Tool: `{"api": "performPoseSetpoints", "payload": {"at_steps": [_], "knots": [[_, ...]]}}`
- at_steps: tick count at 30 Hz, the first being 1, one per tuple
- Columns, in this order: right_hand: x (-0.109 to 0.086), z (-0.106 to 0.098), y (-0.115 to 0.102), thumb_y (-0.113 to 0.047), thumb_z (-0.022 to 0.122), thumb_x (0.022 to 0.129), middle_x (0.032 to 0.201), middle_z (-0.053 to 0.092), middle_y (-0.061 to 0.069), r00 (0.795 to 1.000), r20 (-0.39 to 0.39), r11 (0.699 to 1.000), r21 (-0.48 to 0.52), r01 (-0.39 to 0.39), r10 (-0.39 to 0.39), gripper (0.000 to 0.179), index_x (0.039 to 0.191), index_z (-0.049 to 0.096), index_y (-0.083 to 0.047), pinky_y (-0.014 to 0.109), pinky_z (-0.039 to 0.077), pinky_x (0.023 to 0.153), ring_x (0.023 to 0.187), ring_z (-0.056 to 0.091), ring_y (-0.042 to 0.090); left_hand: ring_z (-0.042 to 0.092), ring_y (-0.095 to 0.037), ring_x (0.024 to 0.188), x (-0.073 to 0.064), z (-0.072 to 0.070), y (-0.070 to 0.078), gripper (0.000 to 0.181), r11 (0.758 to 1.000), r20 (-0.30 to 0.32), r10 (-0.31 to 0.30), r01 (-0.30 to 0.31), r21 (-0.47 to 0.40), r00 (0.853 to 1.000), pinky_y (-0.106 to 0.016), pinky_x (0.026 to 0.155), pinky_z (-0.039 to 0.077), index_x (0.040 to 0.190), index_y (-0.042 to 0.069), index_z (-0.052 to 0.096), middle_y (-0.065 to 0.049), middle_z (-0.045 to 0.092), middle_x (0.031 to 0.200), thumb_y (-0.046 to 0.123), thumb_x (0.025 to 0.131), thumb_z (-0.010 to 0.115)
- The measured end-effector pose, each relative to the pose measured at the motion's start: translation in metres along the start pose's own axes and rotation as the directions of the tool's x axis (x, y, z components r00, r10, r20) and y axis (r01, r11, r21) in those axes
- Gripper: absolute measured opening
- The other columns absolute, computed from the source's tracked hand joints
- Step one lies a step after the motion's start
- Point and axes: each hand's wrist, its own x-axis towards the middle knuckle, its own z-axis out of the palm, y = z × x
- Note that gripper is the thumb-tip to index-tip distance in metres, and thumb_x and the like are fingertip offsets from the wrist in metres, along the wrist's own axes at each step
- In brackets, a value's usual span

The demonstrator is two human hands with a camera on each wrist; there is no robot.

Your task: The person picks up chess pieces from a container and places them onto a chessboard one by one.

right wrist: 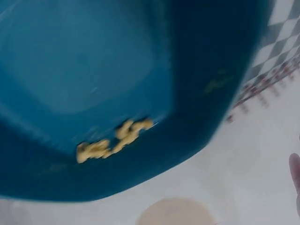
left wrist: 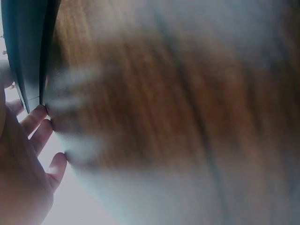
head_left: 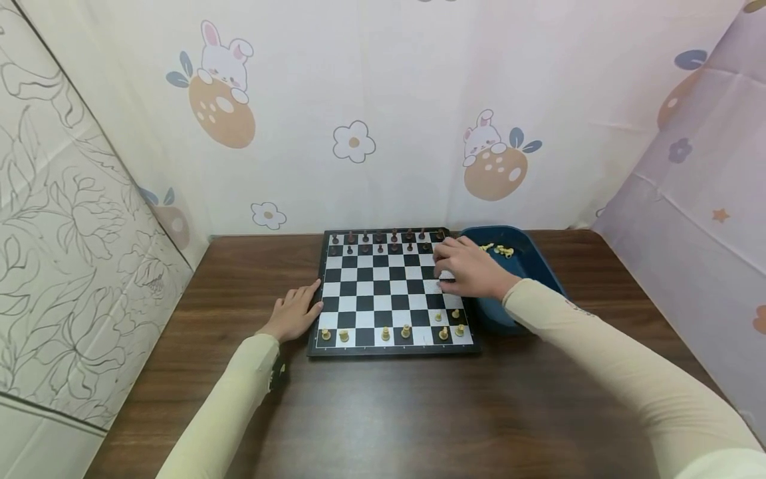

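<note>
A black-and-white chessboard [head_left: 365, 289] lies on the wooden table, dark red pieces along its two far rows. Several pale yellow chess pieces [head_left: 406, 330] stand on the near row, with two pawns [head_left: 456, 313] ahead of them at the right. My left hand [head_left: 291, 311] rests with spread fingers at the board's left edge; its fingertips [left wrist: 36, 115] also show beside the dark rim in the left wrist view. Over the board's right side is my right hand [head_left: 469, 267], palm down with fingers bent. I cannot tell whether it holds a piece.
A blue bin [head_left: 493, 309] stands against the board's right side. Inside, yellow pieces [right wrist: 115, 140] lie near one wall. A patterned cloth [head_left: 407, 86] hangs behind the table, and a panel with flower drawings [head_left: 78, 213] stands at the left.
</note>
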Motion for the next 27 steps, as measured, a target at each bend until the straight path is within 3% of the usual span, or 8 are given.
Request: {"api": "performPoseSetpoints", "payload": {"at_steps": [8, 12, 22, 27], "knots": [[-0.010, 0.004, 0.046, -0.024, 0.078, 0.075, 0.096, 0.062, 0.006, 0.994, 0.012, 0.992, -0.062, -0.106, 0.107, 0.010, 0.078, 0.074, -0.015, 0.048, 0.039, 0.087, 0.095, 0.050, 0.025, 0.030, -0.038, 0.132, -0.001, 0.000, -0.004, 0.061, 1.000, -0.010, 0.002, -0.002, 0.002, 1.000, -0.060, 0.100, 0.022, 0.153, 0.013, 0.018, -0.018, 0.032, 0.150, 0.039, 0.101, 0.037], [-0.014, 0.009, 0.067, -0.021, 0.077, 0.074, 0.094, 0.062, 0.006, 0.990, 0.001, 0.986, -0.091, -0.137, 0.138, 0.010, 0.079, 0.075, -0.013, 0.048, 0.040, 0.082, 0.092, 0.050, 0.026, 0.030, -0.037, 0.132, -0.002, -0.001, -0.006, 0.061, 1.000, -0.008, -0.001, 0.001, 0.000, 1.000, -0.060, 0.100, 0.022, 0.153, 0.013, 0.019, -0.017, 0.032, 0.150, 0.038, 0.101, 0.038], [-0.023, 0.022, 0.106, -0.011, 0.075, 0.072, 0.080, 0.056, 0.005, 0.985, -0.034, 0.979, -0.113, -0.170, 0.167, 0.007, 0.078, 0.074, -0.009, 0.047, 0.038, 0.073, 0.080, 0.047, 0.026, 0.030, -0.036, 0.132, 0.001, 0.000, -0.006, 0.062, 1.000, 0.002, -0.002, 0.002, -0.003, 1.000, -0.060, 0.101, 0.021, 0.153, 0.013, 0.019, -0.017, 0.031, 0.151, 0.040, 0.101, 0.038], [-0.027, 0.030, 0.121, -0.010, 0.074, 0.070, 0.076, 0.054, 0.004, 0.984, -0.009, 0.975, -0.134, -0.180, 0.180, 0.007, 0.077, 0.075, -0.009, 0.045, 0.036, 0.068, 0.076, 0.045, 0.026, 0.030, -0.035, 0.132, 0.002, 0.000, -0.001, 0.062, 1.000, 0.004, 0.004, -0.004, -0.012, 1.000, -0.060, 0.102, 0.020, 0.153, 0.014, 0.019, -0.015, 0.032, 0.151, 0.039, 0.101, 0.039]]}}
